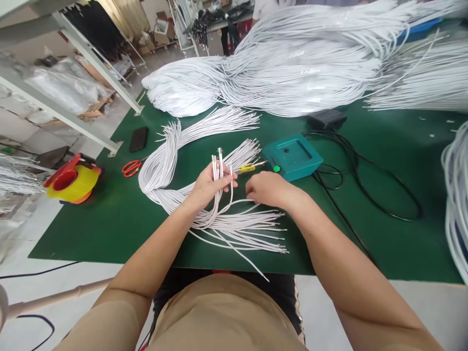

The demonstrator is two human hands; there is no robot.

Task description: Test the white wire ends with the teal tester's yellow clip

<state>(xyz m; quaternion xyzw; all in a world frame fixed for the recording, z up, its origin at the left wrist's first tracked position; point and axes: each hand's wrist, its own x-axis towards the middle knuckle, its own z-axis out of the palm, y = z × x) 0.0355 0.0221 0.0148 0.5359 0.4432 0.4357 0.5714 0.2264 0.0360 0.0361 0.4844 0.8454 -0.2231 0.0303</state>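
Observation:
My left hand point(214, 184) is closed around several white cables point(220, 168), whose bare metal tips point up above the fingers. To its right, my right hand point(269, 189) has its fingers curled in a pinch at a single white cable point(239, 202) that bends over from the loose ends. Beneath both hands spreads a looped bundle of white cables point(157, 168), its ends fanned out toward the right. Yellow-handled tweezers or a similar small tool point(247, 167) lie just behind the hands. A teal box with a green button point(292, 156) sits beyond my right hand.
A big heap of white cables point(292, 73) covers the back of the green table point(91, 229). Red-handled scissors point(131, 167), a dark phone point(138, 139) and a red-yellow tape dispenser point(73, 179) are at left. Black cords point(380, 204) trail at right, near another cable coil point(457, 195).

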